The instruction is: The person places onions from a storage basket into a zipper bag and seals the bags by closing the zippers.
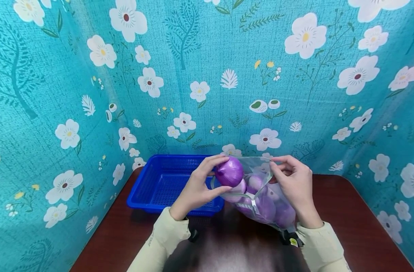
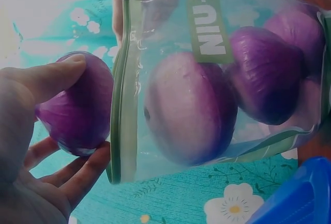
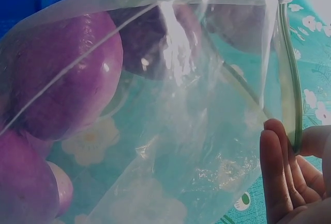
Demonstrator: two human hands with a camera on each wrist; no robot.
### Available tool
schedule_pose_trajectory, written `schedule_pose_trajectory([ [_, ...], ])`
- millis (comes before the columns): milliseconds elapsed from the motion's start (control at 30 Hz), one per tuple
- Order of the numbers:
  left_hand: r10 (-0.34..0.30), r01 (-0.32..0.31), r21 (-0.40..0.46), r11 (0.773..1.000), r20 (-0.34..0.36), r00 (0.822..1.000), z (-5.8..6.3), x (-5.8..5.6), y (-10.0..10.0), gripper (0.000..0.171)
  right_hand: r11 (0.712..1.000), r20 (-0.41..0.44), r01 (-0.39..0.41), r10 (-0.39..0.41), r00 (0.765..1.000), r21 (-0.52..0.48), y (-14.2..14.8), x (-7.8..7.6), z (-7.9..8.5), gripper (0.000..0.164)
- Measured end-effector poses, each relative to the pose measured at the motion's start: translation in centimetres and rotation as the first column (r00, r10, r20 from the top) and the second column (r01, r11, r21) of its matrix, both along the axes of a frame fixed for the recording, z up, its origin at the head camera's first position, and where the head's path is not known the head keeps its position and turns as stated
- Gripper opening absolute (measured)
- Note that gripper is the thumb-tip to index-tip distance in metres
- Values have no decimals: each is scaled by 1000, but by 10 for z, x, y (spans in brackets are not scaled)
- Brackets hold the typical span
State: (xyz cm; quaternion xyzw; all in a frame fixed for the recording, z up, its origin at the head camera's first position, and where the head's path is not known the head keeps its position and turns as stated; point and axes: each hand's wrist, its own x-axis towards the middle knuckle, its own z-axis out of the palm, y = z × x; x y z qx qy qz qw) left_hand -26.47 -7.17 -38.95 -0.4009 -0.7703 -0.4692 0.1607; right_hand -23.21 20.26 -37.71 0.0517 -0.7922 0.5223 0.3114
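Observation:
A round purple onion point(image 1: 229, 171) is gripped by my left hand point(image 1: 200, 184), thumb on one side and fingers on the other, right at the mouth of a clear zipper bag point(image 1: 273, 196). In the left wrist view that onion point(image 2: 83, 102) sits just outside the bag's green-edged opening. Several more purple onions point(image 2: 191, 107) lie inside the bag, seen through the plastic. My right hand point(image 1: 295, 181) pinches the bag's rim between thumb and fingers, and the mouth stands open. A white zipper slider point(image 1: 254, 204) shows on the near edge.
A blue plastic basket point(image 1: 143, 189) with a perforated bottom stands on the dark red-brown table point(image 1: 336, 204), left of the bag. Behind and at both sides hangs a turquoise flowered cloth point(image 1: 207, 102), close to the table's back edge.

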Motion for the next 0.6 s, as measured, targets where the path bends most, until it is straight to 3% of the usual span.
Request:
schedule_pose_trajectory([
  [200,8,-13,-54,998,-90,996,2,3,8,78,1000,-3,14,-14,1000,14,0,0,0,16],
  [433,36,-74,-152,986,-236,971,5,4,18,74,1000,-9,16,-16,1000,8,-2,0,1,13],
  [600,13,-63,-185,981,-261,965,6,3,23,72,1000,-15,13,-13,1000,8,-1,-1,0,14],
])
